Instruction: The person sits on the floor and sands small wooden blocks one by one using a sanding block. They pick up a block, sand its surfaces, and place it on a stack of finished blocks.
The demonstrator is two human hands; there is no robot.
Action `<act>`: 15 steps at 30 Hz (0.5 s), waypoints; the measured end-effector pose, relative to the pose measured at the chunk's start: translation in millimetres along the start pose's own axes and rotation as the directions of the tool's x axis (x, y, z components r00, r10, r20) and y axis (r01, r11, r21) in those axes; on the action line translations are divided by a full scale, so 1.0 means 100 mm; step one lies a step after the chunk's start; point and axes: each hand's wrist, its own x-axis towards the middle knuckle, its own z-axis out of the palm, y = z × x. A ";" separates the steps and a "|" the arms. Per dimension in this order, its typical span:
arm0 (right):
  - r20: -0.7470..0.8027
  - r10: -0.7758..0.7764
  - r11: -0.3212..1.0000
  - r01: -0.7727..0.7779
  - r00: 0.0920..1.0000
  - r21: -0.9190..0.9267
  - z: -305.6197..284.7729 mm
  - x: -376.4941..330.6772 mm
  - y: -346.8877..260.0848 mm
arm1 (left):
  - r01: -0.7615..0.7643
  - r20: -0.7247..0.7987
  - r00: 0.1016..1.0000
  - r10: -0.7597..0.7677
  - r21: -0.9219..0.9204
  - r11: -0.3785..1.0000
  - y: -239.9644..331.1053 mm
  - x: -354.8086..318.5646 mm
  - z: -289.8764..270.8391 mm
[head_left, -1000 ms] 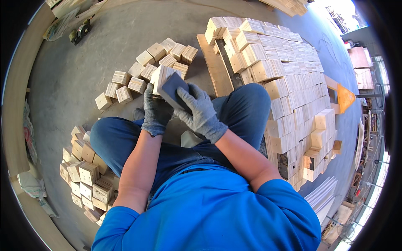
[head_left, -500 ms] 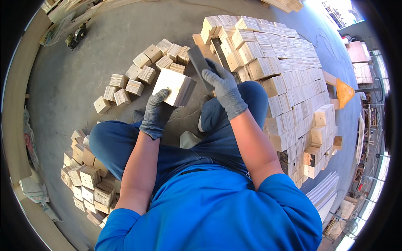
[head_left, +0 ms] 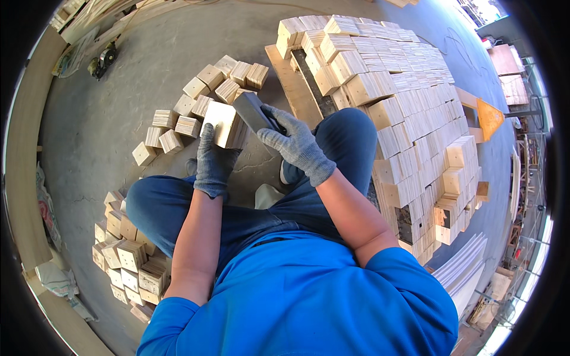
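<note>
"grey concrete floor (head_left: 142, 65) is running under everything, with loose wooden blocks (head_left: 209, 77) lying ahead, a low pile (head_left: 130, 255) sitting by the left knee (head_left: 145, 199), and a large stack (head_left: 409, 113) of blocks rising beside the right knee (head_left: 354, 133)."

"what are the hands doing?"

"the left gloved hand (head_left: 214, 161) is grasping one pale wooden block (head_left: 219, 121) by its near side — thumb lying along the edge of its face, fingers mostly hidden. that block is sitting up in front of the body, beyond the left knee. the right gloved hand (head_left: 291, 139) is gripping a dark grey block (head_left: 252, 113), which is slanting over the wooden block's right edge. whether the two are touching, i cannot tell."

"and what could be going wrong?"

"to my eye, the wooden block is relying on one hand, so a hard push on its right edge could be twisting it loose and dropping it. the dark grey block, meeting the edge at a slant, could be skidding toward the left thumb."

"anything nearby?"

"the right knee is appearing close to the stack — a careless shift of that leg could be nudging blocks out of line."
</note>
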 end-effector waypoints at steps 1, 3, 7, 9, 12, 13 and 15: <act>-0.006 -0.016 1.000 0.016 1.000 -0.002 0.03 0.00 0.05 | 0.016 -0.017 1.000 -0.016 0.004 1.000 0.01 -0.02 0.01; -0.011 -0.047 0.999 0.047 0.999 -0.007 0.10 0.00 0.20 | 0.026 -0.040 0.999 -0.026 0.016 1.000 0.01 -0.04 0.01; -0.022 -0.089 0.989 0.086 0.996 -0.121 0.16 0.01 0.17 | -0.007 -0.070 0.998 0.010 0.040 0.999 0.02 -0.03 -0.05; -0.004 -0.033 0.993 0.032 0.999 -0.114 0.10 0.02 0.03 | -0.018 -0.079 0.997 0.022 0.050 0.999 0.03 -0.03 -0.06; 0.055 0.191 0.982 -0.190 0.980 -0.017 0.00 0.18 0.06 | -0.021 -0.053 0.998 0.025 0.070 0.997 0.04 -0.05 -0.05; 0.040 0.211 0.975 -0.214 0.977 0.059 -0.02 0.23 0.16 | -0.024 -0.026 0.999 0.026 0.081 0.996 0.03 -0.07 -0.03; -0.007 0.247 0.965 -0.246 0.969 0.092 -0.12 0.21 0.20 | -0.014 0.026 1.000 0.013 0.051 0.999 0.04 -0.13 0.04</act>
